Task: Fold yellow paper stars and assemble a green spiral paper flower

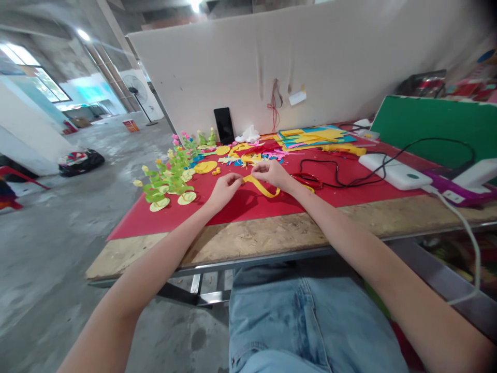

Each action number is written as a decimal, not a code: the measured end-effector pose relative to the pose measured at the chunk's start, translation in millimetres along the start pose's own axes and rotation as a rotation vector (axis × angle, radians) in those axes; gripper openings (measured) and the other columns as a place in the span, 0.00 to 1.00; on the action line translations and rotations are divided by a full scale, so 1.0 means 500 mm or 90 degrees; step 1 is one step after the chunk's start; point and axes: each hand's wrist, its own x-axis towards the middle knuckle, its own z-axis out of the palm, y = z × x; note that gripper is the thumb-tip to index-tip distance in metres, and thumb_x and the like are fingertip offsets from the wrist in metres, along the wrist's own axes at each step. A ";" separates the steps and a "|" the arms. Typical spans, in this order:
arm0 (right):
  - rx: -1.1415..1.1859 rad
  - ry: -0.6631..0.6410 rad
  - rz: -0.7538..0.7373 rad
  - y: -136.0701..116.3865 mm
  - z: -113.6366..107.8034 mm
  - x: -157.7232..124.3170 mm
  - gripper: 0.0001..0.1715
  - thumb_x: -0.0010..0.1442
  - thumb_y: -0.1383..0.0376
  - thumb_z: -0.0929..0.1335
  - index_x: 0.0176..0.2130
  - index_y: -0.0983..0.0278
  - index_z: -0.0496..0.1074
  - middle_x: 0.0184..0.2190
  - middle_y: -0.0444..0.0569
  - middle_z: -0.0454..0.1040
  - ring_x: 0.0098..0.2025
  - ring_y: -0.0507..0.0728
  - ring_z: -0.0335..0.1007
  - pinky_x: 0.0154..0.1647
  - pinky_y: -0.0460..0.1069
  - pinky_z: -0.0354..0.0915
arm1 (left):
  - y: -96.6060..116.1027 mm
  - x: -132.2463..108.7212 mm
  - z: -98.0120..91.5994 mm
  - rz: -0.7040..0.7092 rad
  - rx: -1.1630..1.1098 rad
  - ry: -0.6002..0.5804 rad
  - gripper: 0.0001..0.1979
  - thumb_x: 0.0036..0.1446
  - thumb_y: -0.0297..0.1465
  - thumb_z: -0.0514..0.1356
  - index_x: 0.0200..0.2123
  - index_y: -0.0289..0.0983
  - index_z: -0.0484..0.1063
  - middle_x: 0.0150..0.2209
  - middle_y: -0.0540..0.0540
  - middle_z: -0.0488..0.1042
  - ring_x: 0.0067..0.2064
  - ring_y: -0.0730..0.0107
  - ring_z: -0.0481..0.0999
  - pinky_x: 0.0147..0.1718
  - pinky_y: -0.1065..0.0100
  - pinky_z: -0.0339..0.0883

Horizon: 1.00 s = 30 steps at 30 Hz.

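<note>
Two bare hands are meeting just above centre of the frame, over the red mat [248,207] that is covering the far part of the chipboard table [248,241]. We are pinching with our left hand [225,189], its fingertips closed on the near end of a yellow paper strip [261,186]; our right hand [272,173] is curling its fingers shut on the strip's other end, so the strip is sagging between the two grips and looping down to the right, touching the mat below the right wrist. Red-handled scissors [308,180] are lying just right of the right hand, with a black cable [349,181] trailing past them toward a white power bank [396,173] at right of centre. Left of the hands, a cluster of green paper flowers [171,178] on yellow discs is standing on the mat. Behind the hands, coloured paper scraps [252,154] are lying scattered, a black phone [224,125] is leaning against the white board [310,62], and a stack of coloured sheets [310,137] is resting to the upper right of centre. A green board [427,124] is filling the right edge.
</note>
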 end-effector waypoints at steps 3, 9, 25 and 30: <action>0.018 0.003 0.011 -0.008 0.000 -0.004 0.09 0.43 0.65 0.66 0.26 0.70 0.68 0.16 0.40 0.63 0.18 0.44 0.54 0.19 0.42 0.53 | -0.001 -0.004 0.004 -0.018 -0.041 -0.039 0.14 0.48 0.39 0.57 0.30 0.33 0.70 0.31 0.46 0.75 0.34 0.68 0.72 0.37 0.68 0.64; 0.037 -0.066 0.001 -0.010 0.009 -0.008 0.10 0.46 0.63 0.66 0.28 0.70 0.68 0.17 0.40 0.63 0.18 0.44 0.55 0.18 0.41 0.53 | 0.002 -0.011 0.007 0.017 -0.040 -0.055 0.15 0.47 0.40 0.59 0.33 0.33 0.72 0.33 0.46 0.75 0.36 0.67 0.72 0.38 0.68 0.63; 0.065 -0.075 0.064 -0.009 0.018 -0.008 0.09 0.44 0.66 0.68 0.26 0.71 0.67 0.17 0.40 0.65 0.16 0.44 0.56 0.17 0.41 0.53 | 0.011 -0.013 0.003 0.025 0.019 -0.014 0.10 0.47 0.35 0.58 0.28 0.34 0.73 0.28 0.48 0.75 0.30 0.69 0.71 0.33 0.70 0.64; 0.054 -0.068 0.084 -0.012 0.016 -0.009 0.07 0.46 0.67 0.67 0.27 0.71 0.68 0.16 0.39 0.66 0.15 0.43 0.55 0.16 0.41 0.53 | 0.009 -0.011 0.000 0.031 0.012 -0.023 0.09 0.48 0.33 0.57 0.26 0.33 0.73 0.27 0.48 0.75 0.31 0.69 0.72 0.34 0.70 0.64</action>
